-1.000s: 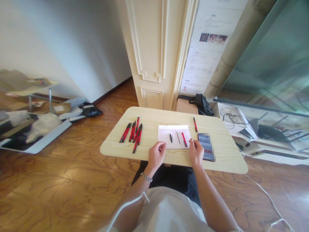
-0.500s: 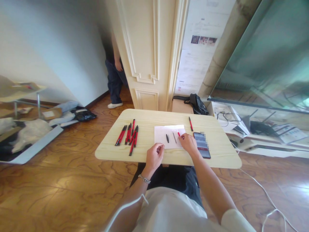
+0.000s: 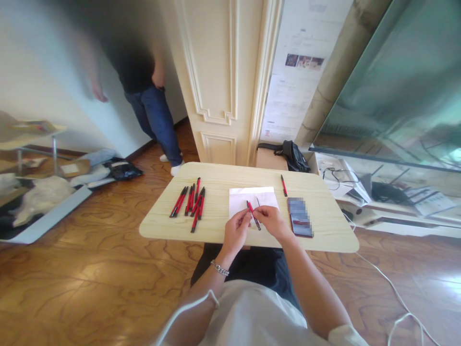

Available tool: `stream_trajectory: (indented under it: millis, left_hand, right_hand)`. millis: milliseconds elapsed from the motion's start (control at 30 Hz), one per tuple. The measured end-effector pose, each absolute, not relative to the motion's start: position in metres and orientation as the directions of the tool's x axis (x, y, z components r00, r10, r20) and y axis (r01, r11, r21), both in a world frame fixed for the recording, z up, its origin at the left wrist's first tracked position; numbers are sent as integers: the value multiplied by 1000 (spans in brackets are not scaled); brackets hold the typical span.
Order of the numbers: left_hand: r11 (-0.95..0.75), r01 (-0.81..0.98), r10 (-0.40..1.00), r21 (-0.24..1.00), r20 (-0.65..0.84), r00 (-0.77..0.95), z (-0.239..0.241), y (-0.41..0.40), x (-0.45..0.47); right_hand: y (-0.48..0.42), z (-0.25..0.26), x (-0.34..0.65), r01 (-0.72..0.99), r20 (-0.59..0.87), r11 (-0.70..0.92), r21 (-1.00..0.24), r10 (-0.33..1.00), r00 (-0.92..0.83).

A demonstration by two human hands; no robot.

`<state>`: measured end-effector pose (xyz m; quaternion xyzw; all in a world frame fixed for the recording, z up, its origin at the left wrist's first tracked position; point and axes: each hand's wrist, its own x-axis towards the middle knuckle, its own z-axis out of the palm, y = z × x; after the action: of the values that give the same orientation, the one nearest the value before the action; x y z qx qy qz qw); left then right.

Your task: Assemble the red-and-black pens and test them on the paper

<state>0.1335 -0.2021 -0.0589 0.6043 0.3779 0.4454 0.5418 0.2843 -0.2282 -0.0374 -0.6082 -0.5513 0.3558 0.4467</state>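
My left hand (image 3: 236, 231) and my right hand (image 3: 272, 221) meet above the near edge of a white sheet of paper (image 3: 252, 198), both pinching a red and black pen part (image 3: 252, 214) between their fingertips. A thin dark refill (image 3: 258, 201) lies on the paper just beyond. Left of the paper rests a bunch of several red and black pens (image 3: 190, 202). A single red pen (image 3: 284, 185) lies at the far right of the paper. All of it sits on a light wooden table (image 3: 216, 230).
A phone (image 3: 299, 217) lies on the table right of my right hand. A person in jeans (image 3: 151, 110) stands beyond the table's far left corner by the cream door. Clutter and a low shelf (image 3: 39, 192) sit at left. A white cable (image 3: 396, 293) crosses the floor at right.
My right hand picked the red pen part off the paper and brought it to my left hand, which now pinches it too. The person by the door stepped further into view.
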Motion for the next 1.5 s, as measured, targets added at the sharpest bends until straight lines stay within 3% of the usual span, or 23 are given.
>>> stream_trajectory:
  millis: [167, 333, 467, 667, 767, 933, 1000, 1133, 1500]
  left_hand:
    - [-98, -89, 950, 991, 120, 289, -58, -201, 140]
    - [-144, -109, 956, 984, 167, 242, -67, -199, 140]
    - [-141, -92, 959, 986, 159, 233, -74, -200, 141]
    - [-173, -26, 947, 985, 173, 272, -69, -201, 137]
    - [-185, -20, 944, 983, 183, 276, -69, -202, 138]
    - [-213, -28, 925, 977, 211, 316, -71, -203, 138]
    - [-232, -12, 914, 973, 223, 339, -71, -203, 137]
    - [-283, 32, 899, 959, 253, 357, -69, -203, 134]
    - [-390, 107, 860, 914, 320, 398, -66, -206, 134]
  right_hand:
    - [-234, -36, 279, 422, 92, 28, -906, 987, 131]
    - [-219, -40, 322, 710, 193, -128, -692, 916, 353]
    - [-208, -45, 337, 815, 121, -191, -548, 945, 303]
    - [-201, -53, 328, 859, 41, -194, -474, 970, 241]
    - [-200, -53, 325, 845, 73, -182, -503, 965, 252]
    - [-208, -31, 318, 629, 114, -49, -776, 970, 216]
    - [-214, -16, 311, 558, 151, 26, -830, 972, 179]
    - [-223, 10, 298, 577, 238, 135, -806, 966, 105]
    - [-232, 25, 292, 754, 198, 113, -647, 980, 23]
